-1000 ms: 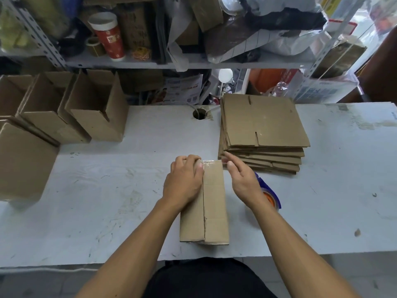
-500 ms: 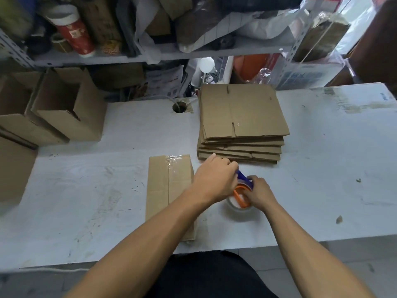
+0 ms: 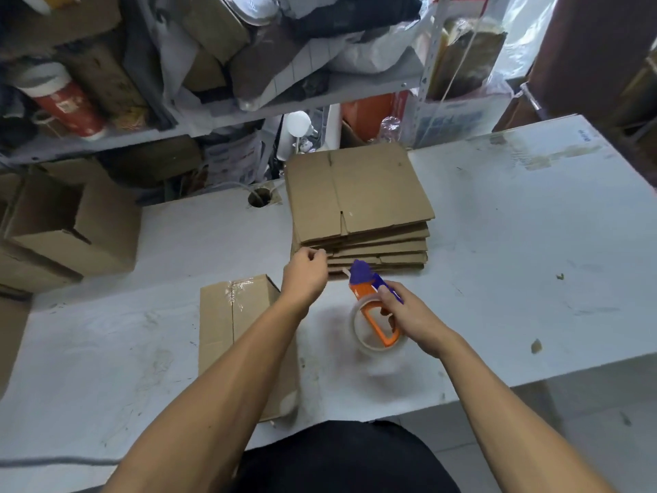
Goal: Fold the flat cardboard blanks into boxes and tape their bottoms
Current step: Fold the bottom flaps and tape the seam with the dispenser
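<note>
A folded cardboard box [image 3: 245, 336] lies on the white table [image 3: 497, 286] with its bottom seam up and clear tape over the far end of the seam. My right hand [image 3: 409, 318] grips an orange and blue tape dispenser [image 3: 373, 307] with a clear roll, just right of the box. My left hand [image 3: 305, 275] hovers left of the dispenser's blue nose, fingertips pinched together, seemingly on the clear tape's end, which is hard to make out. A stack of flat cardboard blanks [image 3: 359, 208] sits right behind both hands.
Several folded open boxes [image 3: 74, 225] stand at the table's left end. A round cable hole [image 3: 259, 199] is cut in the table left of the stack. Cluttered metal shelves [image 3: 249, 83] rise behind the table. Bare tabletop stretches to the right.
My hands left the box's seam and went right. The right hand picked up the tape dispenser and lifted it; the left hand has drawn back from its nose. The camera swung right.
</note>
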